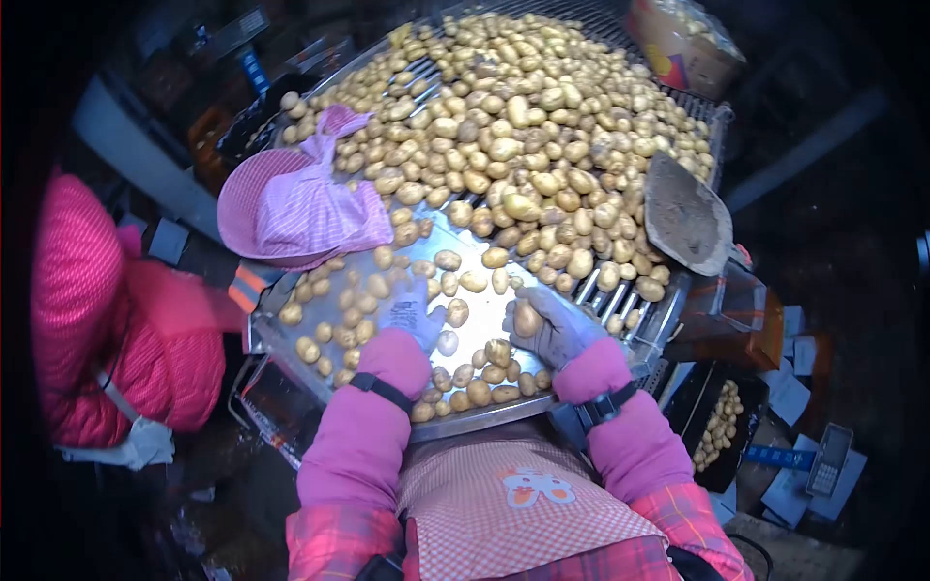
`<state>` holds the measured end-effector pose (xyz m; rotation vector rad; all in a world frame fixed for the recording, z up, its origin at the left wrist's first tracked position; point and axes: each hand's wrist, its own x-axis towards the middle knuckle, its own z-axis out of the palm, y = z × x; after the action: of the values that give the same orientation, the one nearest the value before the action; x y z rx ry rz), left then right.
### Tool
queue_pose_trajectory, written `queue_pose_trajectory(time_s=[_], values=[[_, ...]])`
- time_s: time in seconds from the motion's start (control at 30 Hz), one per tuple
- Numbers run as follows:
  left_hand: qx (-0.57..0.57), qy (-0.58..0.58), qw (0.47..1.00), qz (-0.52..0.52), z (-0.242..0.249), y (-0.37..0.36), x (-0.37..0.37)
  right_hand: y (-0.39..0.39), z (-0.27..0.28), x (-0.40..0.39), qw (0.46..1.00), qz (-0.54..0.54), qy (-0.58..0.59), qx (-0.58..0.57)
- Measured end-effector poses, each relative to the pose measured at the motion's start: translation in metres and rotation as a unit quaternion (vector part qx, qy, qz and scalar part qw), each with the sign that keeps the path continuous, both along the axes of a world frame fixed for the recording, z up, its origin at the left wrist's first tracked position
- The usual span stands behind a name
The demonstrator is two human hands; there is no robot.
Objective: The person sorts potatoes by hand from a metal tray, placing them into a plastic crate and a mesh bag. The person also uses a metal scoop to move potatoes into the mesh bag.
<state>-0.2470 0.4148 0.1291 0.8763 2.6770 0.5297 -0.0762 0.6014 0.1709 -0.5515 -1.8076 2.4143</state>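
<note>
My left hand (411, 312), in a pale glove, is over the metal tray (475, 250) with its fingers stretched forward. A loose potato (457, 312) lies just right of its thumb. In my gloved right hand (562, 327) a brownish potato (527, 320) is held at the palm side, fingers curled about it. Between my hands and the tray's near edge lies a row of potatoes (479, 391). More potatoes (341, 320) are spread over the tray's left part, beside my left hand.
A large potato heap (523, 126) covers the slatted rack behind the tray. A dirty scoop (690, 218) rests at its right edge. A person in a pink jacket and pink bonnet (320, 203) leans in from the left. A black crate (712, 426) with potatoes and a scale (830, 460) are lower right.
</note>
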Motion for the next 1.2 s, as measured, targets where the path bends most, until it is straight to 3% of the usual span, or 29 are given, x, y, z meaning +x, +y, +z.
queue_pose_trajectory(time_s=[0.03,0.1,0.13,0.2,0.23,0.27,0.3,0.33,0.37,0.43,0.47,0.53,0.57,0.63,0.67,0.73,0.8,0.87,0.9,0.93,1.03,1.1,1.13,1.2], values=[[-0.054,0.0,0.998,0.037,0.002,0.007,-0.003,-0.001,-0.012,0.011,0.999,-0.032,0.016,0.008],[-0.041,-0.009,0.998,0.049,0.001,0.015,-0.01,-0.002,-0.036,0.034,0.994,-0.096,0.048,0.028],[-0.002,-0.081,0.994,0.077,0.011,0.017,-0.008,0.001,-0.048,0.039,0.984,-0.119,0.002,-0.13],[0.066,-0.186,0.978,0.06,0.003,0.013,-0.019,0.006,-0.052,0.056,0.964,-0.098,-0.057,-0.241],[0.058,-0.184,0.98,0.056,0.012,0.017,-0.015,0.005,-0.039,0.06,0.947,-0.092,-0.09,-0.294],[0.164,-0.332,0.927,0.067,0.019,0.018,-0.008,0.0,-0.03,0.06,0.944,-0.092,-0.08,-0.307],[0.266,-0.466,0.84,0.081,0.028,0.02,0.002,-0.004,-0.016,0.059,0.941,-0.092,-0.071,-0.318],[0.301,-0.483,0.822,0.034,0.037,0.025,0.015,-0.004,-0.002,0.057,0.949,-0.034,-0.051,-0.308],[0.302,-0.416,0.856,0.049,0.047,0.032,0.038,-0.004,-0.005,0.054,0.948,-0.035,-0.046,-0.314],[0.281,-0.207,0.933,-0.089,0.037,0.038,0.063,-0.003,0.001,0.041,0.964,0.043,-0.023,-0.262],[0.279,-0.206,0.933,-0.096,0.037,0.038,0.071,-0.005,0.011,0.044,0.956,0.042,0.063,-0.284],[0.342,-0.471,0.811,0.056,0.065,0.042,0.086,0.003,-0.001,0.056,0.949,0.04,0.058,-0.308],[0.32,-0.424,0.845,0.062,0.073,0.042,0.083,0.01,-0.009,0.062,0.942,0.048,0.049,-0.329],[0.338,-0.398,0.848,0.089,0.065,0.041,0.084,0.022,-0.016,0.077,0.945,0.017,0.033,-0.325],[0.309,-0.3,0.902,0.033,0.048,0.033,0.081,0.029,-0.02,0.086,0.946,-0.004,0.055,-0.321],[0.242,-0.11,0.959,-0.094,0.026,0.03,0.094,0.046,-0.029,0.112,0.936,-0.067,0.098,-0.332],[0.203,-0.023,0.964,-0.172,0.012,0.034,0.112,0.064,-0.015,0.151,0.909,-0.15,0.11,-0.372],[0.169,0.027,0.959,-0.227,0.001,0.045,0.131,0.085,-0.048,0.2,0.904,-0.184,0.154,-0.354],[0.145,0.089,0.95,-0.263,0.005,0.052,0.141,0.093,-0.045,0.224,0.891,-0.251,0.105,-0.363],[0.151,0.051,0.949,-0.273,0.011,0.06,0.147,0.1,-0.043,0.247,0.87,-0.312,0.106,-0.368],[0.092,0.08,0.925,-0.36,0.015,0.08,0.157,0.12,-0.06,0.326,0.791,-0.5,0.115,-0.332],[0.085,0.066,0.92,-0.377,0.016,0.093,0.162,0.138,-0.107,0.395,0.691,-0.624,0.121,-0.345],[0.079,0.055,0.919,-0.382,0.017,0.099,0.164,0.15,-0.137,0.434,0.719,-0.647,0.085,-0.24],[0.076,0.064,0.913,-0.395,0.019,0.109,0.168,0.172,-0.172,0.509,0.707,-0.694,0.074,-0.114]])
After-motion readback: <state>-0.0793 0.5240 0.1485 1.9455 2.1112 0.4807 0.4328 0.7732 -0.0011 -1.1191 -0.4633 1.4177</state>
